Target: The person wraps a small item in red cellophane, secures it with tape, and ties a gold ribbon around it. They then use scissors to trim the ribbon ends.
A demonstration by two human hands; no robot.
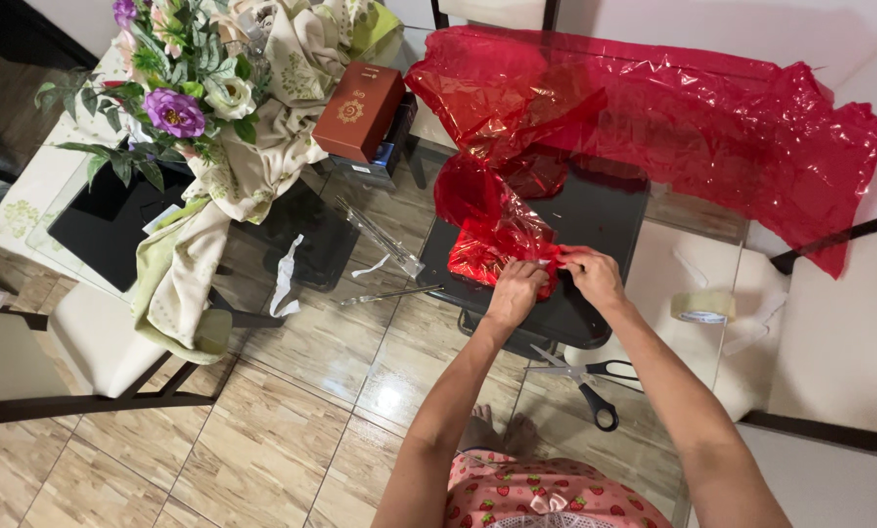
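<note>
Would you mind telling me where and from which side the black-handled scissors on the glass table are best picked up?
Grip the scissors by the black handle loops, coming from above on the person's near-right side. They lie flat, slightly open, blades pointing left and one loop toward the body; the right hand is nearest, so the blades would probably stay clear of the palm.

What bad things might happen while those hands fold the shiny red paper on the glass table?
The red cellophane looks thin and crinkly, so it might tear where the left hand and right hand pinch it. The scissors lie open near the person's arms and could get bumped. The tape roll sits close to the table edge and might roll off.
</note>
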